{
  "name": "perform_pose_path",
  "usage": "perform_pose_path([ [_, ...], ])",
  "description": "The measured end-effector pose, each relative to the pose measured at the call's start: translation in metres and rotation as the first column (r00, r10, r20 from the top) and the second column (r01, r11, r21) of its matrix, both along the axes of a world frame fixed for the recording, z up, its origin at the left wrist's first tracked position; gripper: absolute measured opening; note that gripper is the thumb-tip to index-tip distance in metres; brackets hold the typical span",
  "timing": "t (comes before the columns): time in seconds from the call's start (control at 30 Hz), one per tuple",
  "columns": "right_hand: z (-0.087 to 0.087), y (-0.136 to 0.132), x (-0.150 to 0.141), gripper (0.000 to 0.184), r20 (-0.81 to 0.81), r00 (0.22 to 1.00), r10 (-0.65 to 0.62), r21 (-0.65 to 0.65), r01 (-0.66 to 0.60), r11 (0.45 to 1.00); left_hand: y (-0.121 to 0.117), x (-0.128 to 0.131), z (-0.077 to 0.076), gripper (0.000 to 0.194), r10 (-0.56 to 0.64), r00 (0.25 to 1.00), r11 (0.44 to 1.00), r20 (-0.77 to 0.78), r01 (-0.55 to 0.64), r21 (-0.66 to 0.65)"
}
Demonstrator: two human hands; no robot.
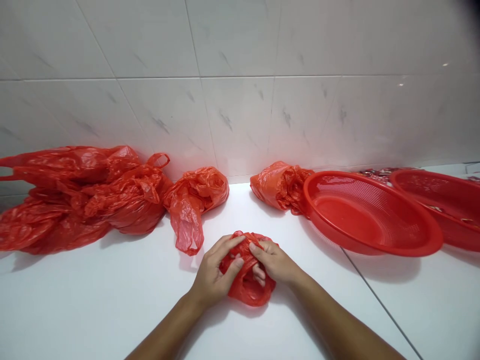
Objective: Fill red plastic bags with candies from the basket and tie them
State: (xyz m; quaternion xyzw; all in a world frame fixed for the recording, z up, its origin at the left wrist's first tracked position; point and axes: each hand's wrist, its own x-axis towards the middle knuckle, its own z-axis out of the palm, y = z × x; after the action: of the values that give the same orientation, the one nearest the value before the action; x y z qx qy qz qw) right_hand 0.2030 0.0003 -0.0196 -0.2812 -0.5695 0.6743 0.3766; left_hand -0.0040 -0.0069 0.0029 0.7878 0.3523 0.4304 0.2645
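Note:
A crumpled red plastic bag (247, 291) lies bunched on the white counter (93, 305) between my hands. My left hand (216, 270) grips its left side, with the fingers pressed into the folds. My right hand (270, 261) holds the top of the same bag, and its fingers curl over the plastic. A loosely balled red bag (195, 197) sits beyond my hands to the left, and another (279, 186) rests against the wall straight ahead. Farther left lies a heap of red bags (75, 200).
A round red perforated basket (369, 215) sits to the right, partly over a second red basket (442, 207) near the right edge. Patterned packaging (378, 175) shows behind them. Marbled white wall tiles (240, 100) rise behind the counter, and a dark seam (378, 300) crosses it.

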Motion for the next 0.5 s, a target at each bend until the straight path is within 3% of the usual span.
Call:
perform_pose_path([
  [0.1, 0.004, -0.007, -0.001, 0.057, 0.077, 0.995, 0.059, 0.056, -0.063, 0.996, -0.001, 0.002, -0.003, 0.039, 0.002, 1.0, 1.0, 0.019, -0.002, -0.009],
  [0.23, -0.002, -0.014, -0.009, 0.06, 0.164, 0.986, -0.012, 0.086, -0.002, 0.996, -0.003, 0.003, -0.015, 0.044, -0.043, 0.999, 0.999, 0.01, 0.043, 0.029],
  [0.4, -0.012, -0.007, -0.017, 0.074, 0.025, 0.999, -0.034, -0.005, 0.034, 0.999, -0.004, 0.002, -0.028, 0.044, 0.223, 0.971, 0.959, 0.087, -0.235, 0.158],
  [0.5, -0.013, -0.004, -0.021, 0.074, -0.088, 0.99, -0.109, -0.106, 0.1, 0.989, -0.002, 0.003, -0.026, 0.035, 0.259, 0.96, 0.948, 0.103, -0.273, 0.161],
])
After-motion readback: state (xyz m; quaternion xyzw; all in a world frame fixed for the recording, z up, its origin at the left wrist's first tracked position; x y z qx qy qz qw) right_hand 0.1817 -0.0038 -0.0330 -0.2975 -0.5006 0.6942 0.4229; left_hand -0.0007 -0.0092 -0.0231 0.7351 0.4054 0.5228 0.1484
